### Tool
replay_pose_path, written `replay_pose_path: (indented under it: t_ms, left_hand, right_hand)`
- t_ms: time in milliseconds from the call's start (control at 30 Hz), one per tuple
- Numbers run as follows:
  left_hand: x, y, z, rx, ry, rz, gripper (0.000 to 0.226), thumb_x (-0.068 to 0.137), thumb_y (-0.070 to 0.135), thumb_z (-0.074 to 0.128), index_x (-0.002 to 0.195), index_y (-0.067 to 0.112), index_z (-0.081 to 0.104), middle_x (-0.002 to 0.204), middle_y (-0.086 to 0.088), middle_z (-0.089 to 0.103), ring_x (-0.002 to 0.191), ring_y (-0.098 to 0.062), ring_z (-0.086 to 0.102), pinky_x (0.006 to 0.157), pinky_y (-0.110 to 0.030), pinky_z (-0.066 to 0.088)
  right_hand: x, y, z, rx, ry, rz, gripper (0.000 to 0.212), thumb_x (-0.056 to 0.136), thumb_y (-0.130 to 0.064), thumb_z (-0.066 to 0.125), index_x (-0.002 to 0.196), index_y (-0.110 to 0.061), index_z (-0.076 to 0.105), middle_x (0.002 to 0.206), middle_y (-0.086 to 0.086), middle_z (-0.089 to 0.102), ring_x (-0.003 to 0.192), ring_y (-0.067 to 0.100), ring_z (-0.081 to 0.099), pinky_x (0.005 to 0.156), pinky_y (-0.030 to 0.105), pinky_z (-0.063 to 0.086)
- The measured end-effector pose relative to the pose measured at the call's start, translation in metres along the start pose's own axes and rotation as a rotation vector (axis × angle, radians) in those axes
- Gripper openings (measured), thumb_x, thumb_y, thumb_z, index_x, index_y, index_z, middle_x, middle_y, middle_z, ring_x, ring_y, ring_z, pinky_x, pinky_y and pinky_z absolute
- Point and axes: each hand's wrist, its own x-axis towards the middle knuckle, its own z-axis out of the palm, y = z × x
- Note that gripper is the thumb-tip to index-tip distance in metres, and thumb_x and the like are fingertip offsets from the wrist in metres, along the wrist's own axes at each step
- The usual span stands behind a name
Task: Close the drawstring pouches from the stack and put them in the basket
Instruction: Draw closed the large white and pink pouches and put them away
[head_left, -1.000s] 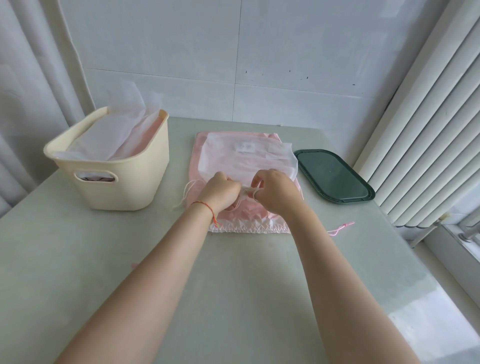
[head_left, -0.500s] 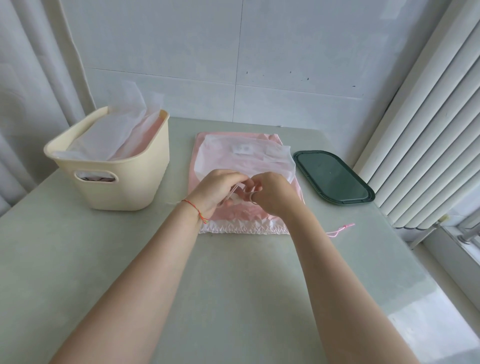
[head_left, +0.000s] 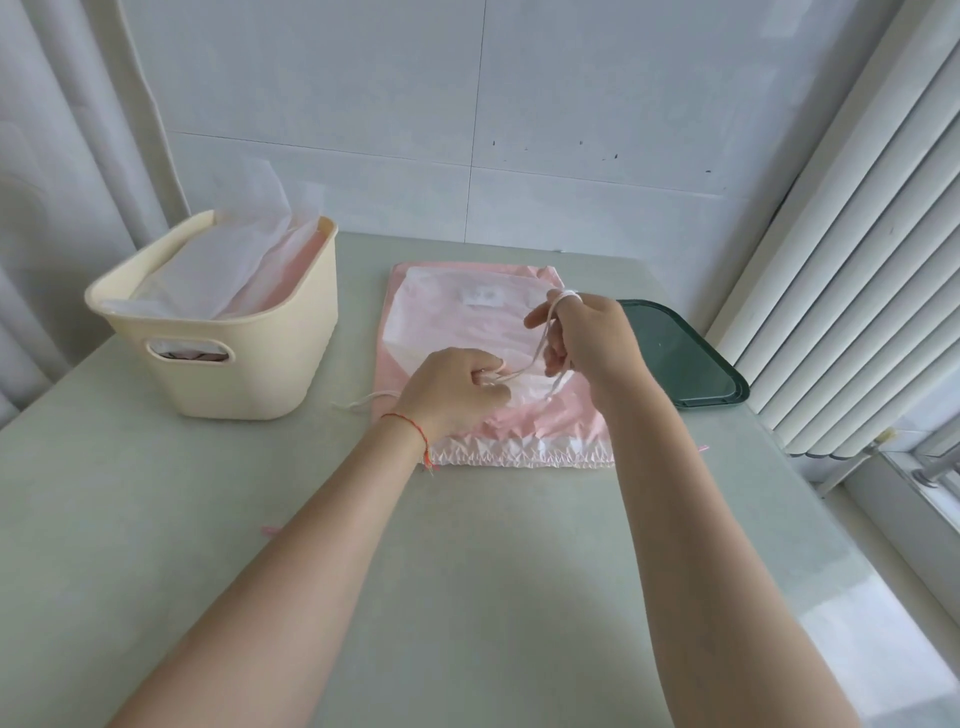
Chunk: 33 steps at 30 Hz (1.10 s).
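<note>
While both our hands work the cord (head_left: 535, 349), the top pouch (head_left: 467, 322) lies on the pink stack (head_left: 545, 421) at mid-desk.

Our left hand (head_left: 452, 395) pinches the cord low against the pouch; our right hand (head_left: 587, 343) is raised with the cord looped over a finger and gripped below. We see the cream basket (head_left: 249, 364) on the left of the desk (head_left: 467, 571), holding pouches, and a dark green tray (head_left: 691, 358) just beside the stack on the right.
</note>
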Motion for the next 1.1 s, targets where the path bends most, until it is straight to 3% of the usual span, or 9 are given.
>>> replay_pose_path:
  t_ms: [67,200,333,400,533,633,733,900,1100]
  left_hand:
    - [-0.002,0.001,0.002,0.087,-0.020,0.039,0.016,0.067,0.035,0.059,0.067,0.019,0.060,0.056,0.006,0.040,0.057,-0.013,0.040,0.060,-0.033,0.038]
    - [0.001,-0.004,0.005,0.176,0.061,0.057,0.022,0.085,0.038,0.068,0.097,0.021,0.075,0.082,0.009,0.068,0.084,-0.013,0.060,0.075,-0.027,0.046]
    - [0.001,-0.003,0.000,0.209,0.044,0.093,0.041,0.091,0.034,0.061,0.054,0.022,0.050,0.049,0.008,0.043,0.053,-0.012,0.046,0.059,-0.029,0.036]
    - [0.000,0.000,-0.003,0.168,-0.004,0.068,0.046,0.092,0.032,0.059,0.053,0.011,0.044,0.050,-0.002,0.041,0.050,-0.019,0.042,0.056,-0.031,0.036]
    - [-0.003,0.008,-0.010,-0.225,-0.086,-0.109,0.026,0.093,0.023,0.058,0.079,0.010,0.076,0.056,0.007,0.063,0.053,-0.011,0.060,0.051,-0.022,0.048]
    - [-0.003,0.010,-0.015,-0.391,-0.072,-0.178,0.028,0.091,0.018,0.054,0.084,0.004,0.077,0.046,0.004,0.044,0.040,-0.009,0.037,0.041,-0.015,0.034]
    - [-0.004,0.010,-0.019,-0.460,-0.084,-0.222,0.036,0.092,0.023,0.047,0.079,0.004,0.074,0.050,0.002,0.043,0.042,-0.014,0.029,0.036,-0.017,0.025]
    - [0.001,0.004,-0.021,-0.472,-0.088,-0.315,0.026,0.089,0.027,0.049,0.068,0.014,0.056,0.058,-0.002,0.053,0.045,-0.016,0.033,0.039,-0.019,0.017]
    - [0.003,-0.004,-0.024,-0.493,-0.108,-0.303,0.032,0.086,0.032,0.054,0.068,0.013,0.072,0.073,-0.013,0.058,0.047,-0.018,0.037,0.039,-0.021,0.018]
  right_hand:
    - [-0.003,-0.006,0.001,0.274,-0.127,0.070,0.032,0.096,-0.008,0.038,0.078,-0.001,0.063,0.048,0.005,0.046,0.048,0.023,0.049,0.052,0.031,0.048]
    - [-0.003,-0.012,0.000,0.527,-0.235,0.000,0.024,0.089,-0.006,0.040,0.079,-0.001,0.062,0.063,0.012,0.054,0.058,0.026,0.055,0.064,0.036,0.052]
    - [0.002,-0.007,-0.004,0.457,-0.216,-0.059,0.027,0.080,-0.019,0.051,0.089,-0.003,0.072,0.078,0.013,0.065,0.077,0.025,0.063,0.077,0.037,0.052]
    - [0.005,0.000,-0.004,0.255,-0.182,-0.102,0.033,0.087,-0.024,0.055,0.113,-0.009,0.069,0.096,0.007,0.071,0.096,0.022,0.067,0.088,0.038,0.051]
    - [0.007,0.023,-0.001,-0.575,-0.087,-0.217,0.069,0.093,-0.021,0.059,0.152,-0.021,0.022,0.143,0.004,0.049,0.123,0.016,0.052,0.089,0.027,0.041]
    - [0.011,0.032,-0.001,-0.637,-0.047,-0.268,0.043,0.091,-0.012,0.060,0.134,-0.017,0.052,0.125,0.004,0.062,0.112,0.018,0.058,0.092,0.027,0.045]
    - [0.010,0.029,0.004,-0.467,-0.227,-0.292,0.017,0.087,-0.005,0.065,0.097,-0.014,0.075,0.093,-0.003,0.075,0.089,0.008,0.069,0.087,0.026,0.054]
    - [0.006,0.030,0.021,-0.400,-0.273,-0.337,0.011,0.080,-0.010,0.078,0.089,-0.014,0.075,0.083,-0.005,0.074,0.079,0.004,0.069,0.077,0.015,0.054]
    - [0.009,0.027,0.015,-0.468,-0.227,-0.286,0.006,0.084,-0.015,0.075,0.083,-0.011,0.070,0.077,-0.006,0.073,0.075,0.004,0.067,0.063,0.009,0.047]
